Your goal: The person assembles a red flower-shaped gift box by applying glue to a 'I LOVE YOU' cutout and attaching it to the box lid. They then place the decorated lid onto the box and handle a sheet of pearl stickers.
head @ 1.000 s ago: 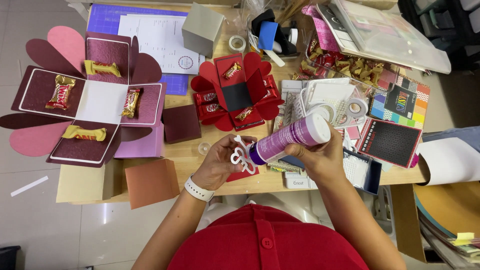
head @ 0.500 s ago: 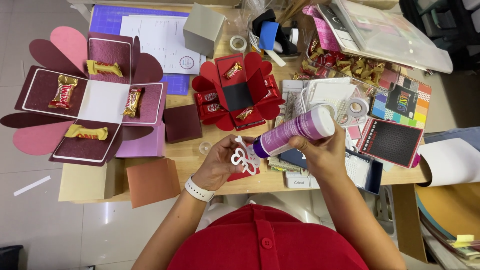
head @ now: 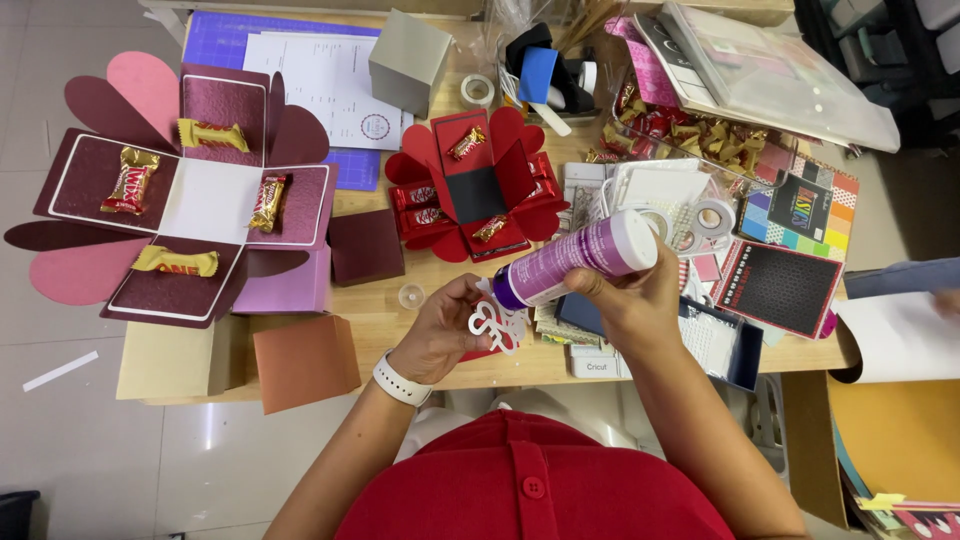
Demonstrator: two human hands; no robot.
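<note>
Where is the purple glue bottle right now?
In the head view, the purple glue bottle sits right of centre, held tilted in the right hand, its tip at the white paper cutout held by the left hand.

A purple glue bottle (head: 575, 262) with a white base, a white paper cutout (head: 493, 322), a maroon-and-pink opened box (head: 190, 195), a red one (head: 478, 185), and a rainbow-striped swatch card (head: 800, 208).

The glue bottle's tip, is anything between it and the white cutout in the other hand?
Nothing visible. The right hand tilts the glue bottle so its tip meets the white cutout, pinched in the left hand.
</note>
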